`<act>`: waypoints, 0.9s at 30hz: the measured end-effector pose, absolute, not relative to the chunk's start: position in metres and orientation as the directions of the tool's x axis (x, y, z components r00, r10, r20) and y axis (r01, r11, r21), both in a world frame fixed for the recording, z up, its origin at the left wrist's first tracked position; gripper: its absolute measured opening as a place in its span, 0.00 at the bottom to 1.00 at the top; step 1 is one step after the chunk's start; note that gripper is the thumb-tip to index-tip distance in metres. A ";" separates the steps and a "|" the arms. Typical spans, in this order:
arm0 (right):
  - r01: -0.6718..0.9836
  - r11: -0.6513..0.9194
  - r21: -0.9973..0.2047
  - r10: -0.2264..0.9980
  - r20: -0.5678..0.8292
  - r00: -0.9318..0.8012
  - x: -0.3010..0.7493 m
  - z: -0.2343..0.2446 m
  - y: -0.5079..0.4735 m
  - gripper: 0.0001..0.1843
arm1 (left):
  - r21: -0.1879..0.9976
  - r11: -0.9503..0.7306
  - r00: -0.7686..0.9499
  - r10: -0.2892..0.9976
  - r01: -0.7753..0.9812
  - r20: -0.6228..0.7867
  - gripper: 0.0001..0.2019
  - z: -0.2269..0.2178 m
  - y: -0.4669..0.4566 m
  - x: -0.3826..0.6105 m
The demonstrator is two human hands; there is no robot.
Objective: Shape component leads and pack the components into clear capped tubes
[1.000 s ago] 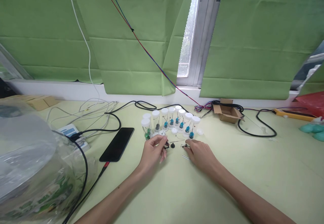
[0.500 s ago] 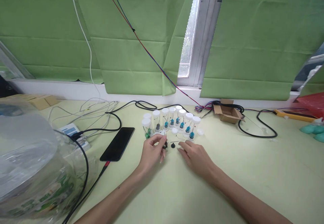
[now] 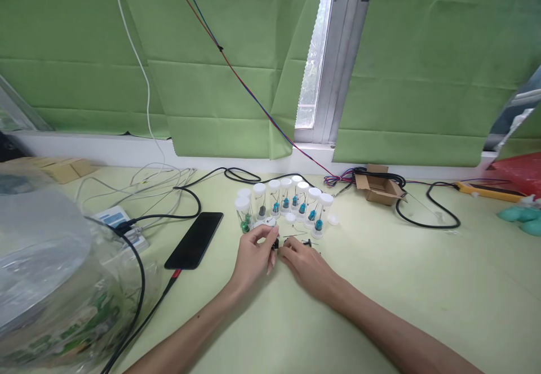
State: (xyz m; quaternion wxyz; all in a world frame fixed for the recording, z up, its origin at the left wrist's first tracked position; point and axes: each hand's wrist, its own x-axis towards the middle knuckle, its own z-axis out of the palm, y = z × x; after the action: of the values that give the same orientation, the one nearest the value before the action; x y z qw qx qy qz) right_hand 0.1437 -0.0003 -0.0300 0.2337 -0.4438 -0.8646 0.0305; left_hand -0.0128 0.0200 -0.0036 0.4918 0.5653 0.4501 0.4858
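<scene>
My left hand (image 3: 253, 255) rests on the pale green table (image 3: 380, 284), its fingers curled in a pinch around a small black part (image 3: 275, 244). My right hand (image 3: 305, 261) lies beside it, fingertips closed against the same black piece, so the two hands meet. Just beyond them stands a curved row of several clear vials with white caps (image 3: 287, 202), each holding a blue or green component. A loose white cap (image 3: 291, 217) and thin wire leads (image 3: 296, 235) lie between the vials and my hands.
A black phone (image 3: 195, 239) lies to the left with a cable plugged in. A large clear plastic bag (image 3: 46, 272) fills the near left. Cables (image 3: 426, 210) and a small cardboard box (image 3: 378, 188) sit at the back right, under green blinds.
My right hand has slid left from near the small parts at the right until its fingertips meet my left hand. The left hand has stayed in place.
</scene>
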 end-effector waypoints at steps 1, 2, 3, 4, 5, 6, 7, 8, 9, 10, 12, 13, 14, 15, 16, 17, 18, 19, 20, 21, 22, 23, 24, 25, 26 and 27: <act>0.749 0.606 -0.267 0.781 0.377 -0.498 0.144 -0.030 0.000 0.09 | 0.993 -0.111 0.124 0.987 0.032 0.107 0.17 -0.003 0.020 -0.013; 0.745 0.609 -0.273 0.780 0.377 -0.499 0.144 -0.031 0.000 0.09 | 0.993 -0.110 0.123 0.987 0.033 0.105 0.17 -0.003 0.019 -0.013; 0.742 0.611 -0.277 0.778 0.380 -0.500 0.143 -0.031 0.000 0.08 | 0.994 -0.107 0.120 0.987 0.033 0.103 0.17 -0.003 0.019 -0.013; 0.740 0.614 -0.276 0.777 0.380 -0.502 0.143 -0.031 0.000 0.08 | 0.994 -0.104 0.117 0.988 0.033 0.099 0.17 -0.003 0.019 -0.013; 0.740 0.615 -0.271 0.775 0.381 -0.504 0.143 -0.032 0.000 0.07 | 0.994 -0.100 0.115 0.989 0.034 0.095 0.17 -0.003 0.019 -0.013; 0.743 0.616 -0.262 0.773 0.382 -0.507 0.143 -0.032 0.000 0.07 | 0.995 -0.095 0.115 0.989 0.033 0.091 0.18 -0.002 0.018 -0.013; 0.745 0.618 -0.252 0.770 0.383 -0.510 0.142 -0.032 0.001 0.07 | 0.995 -0.090 0.116 0.990 0.032 0.086 0.18 -0.002 0.018 -0.012; 0.746 0.620 -0.241 0.767 0.385 -0.513 0.142 -0.033 0.001 0.07 | 0.996 -0.084 0.118 0.990 0.033 0.080 0.18 -0.002 0.018 -0.012; 0.746 0.625 -0.232 0.763 0.387 -0.518 0.142 -0.033 0.001 0.07 | 0.996 -0.078 0.121 0.990 0.035 0.074 0.18 -0.002 0.018 -0.012; 0.744 0.630 -0.223 0.757 0.389 -0.525 0.142 -0.033 0.001 0.07 | 0.997 -0.072 0.125 0.990 0.037 0.067 0.19 -0.002 0.018 -0.011; 0.739 0.643 -0.202 0.744 0.393 -0.540 0.142 -0.034 0.001 0.07 | 0.997 -0.061 0.138 0.989 0.041 0.055 0.19 -0.003 0.018 -0.011; 0.737 0.648 -0.191 0.739 0.393 -0.548 0.142 -0.034 0.002 0.07 | 0.997 -0.059 0.145 0.988 0.040 0.053 0.19 -0.004 0.018 -0.011; 0.737 0.652 -0.178 0.734 0.392 -0.555 0.142 -0.034 0.002 0.07 | 0.998 -0.056 0.151 0.987 0.036 0.050 0.19 -0.005 0.018 -0.011; 0.736 0.656 -0.166 0.729 0.391 -0.562 0.142 -0.034 0.002 0.07 | 0.998 -0.052 0.158 0.986 0.030 0.046 0.19 -0.005 0.018 -0.011; 0.735 0.660 -0.156 0.725 0.389 -0.569 0.143 -0.034 0.002 0.07 | 0.999 -0.045 0.164 0.986 0.022 0.041 0.19 -0.006 0.018 -0.011; 0.734 0.663 -0.147 0.721 0.386 -0.575 0.143 -0.034 0.001 0.07 | 0.999 -0.037 0.167 0.985 0.015 0.033 0.19 -0.006 0.018 -0.011; 0.733 0.665 -0.141 0.720 0.382 -0.579 0.143 -0.034 0.001 0.08 | 1.000 -0.028 0.169 0.985 0.010 0.026 0.19 -0.006 0.018 -0.011; 0.734 0.665 -0.137 0.720 0.379 -0.582 0.143 -0.034 0.001 0.08 | 1.000 -0.022 0.171 0.985 0.006 0.021 0.19 -0.006 0.018 -0.011; 0.737 0.662 -0.137 0.723 0.377 -0.579 0.143 -0.034 0.000 0.08 | 1.000 -0.018 0.170 0.985 0.004 0.018 0.19 -0.006 0.018 -0.011; 0.744 0.653 -0.140 0.730 0.378 -0.570 0.143 -0.034 0.000 0.08 | 1.000 -0.018 0.164 0.986 0.002 0.017 0.19 -0.006 0.018 -0.011; 0.752 0.643 -0.146 0.738 0.380 -0.558 0.143 -0.034 0.000 0.08 | 1.000 -0.020 0.157 0.987 0.002 0.019 0.19 -0.005 0.018 -0.012; 0.757 0.634 -0.155 0.745 0.384 -0.545 0.143 -0.034 -0.001 0.08 | 1.000 -0.023 0.150 0.988 0.003 0.022 0.19 -0.004 0.019 -0.012; 0.760 0.628 -0.168 0.750 0.391 -0.533 0.142 -0.034 -0.001 0.08 | 1.000 -0.027 0.142 0.989 0.002 0.026 0.19 -0.003 0.019 -0.012; 0.759 0.625 -0.182 0.752 0.400 -0.523 0.142 -0.034 -0.001 0.08 | 1.000 -0.032 0.136 0.990 0.001 0.031 0.19 -0.002 0.019 -0.013; 0.755 0.625 -0.198 0.752 0.410 -0.516 0.141 -0.034 -0.002 0.08 | 0.999 -0.036 0.132 0.991 -0.001 0.035 0.19 -0.001 0.020 -0.013; 0.750 0.626 -0.214 0.752 0.420 -0.508 0.141 -0.034 -0.002 0.07 | 0.999 -0.040 0.130 0.991 -0.004 0.040 0.19 0.000 0.021 -0.014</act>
State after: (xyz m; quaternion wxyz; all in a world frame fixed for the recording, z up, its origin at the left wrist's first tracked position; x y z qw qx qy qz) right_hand 0.1407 -0.0020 -0.0339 0.2429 -0.4324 -0.8683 0.0023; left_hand -0.0143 0.0209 -0.0004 0.5216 0.5410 0.4561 0.4766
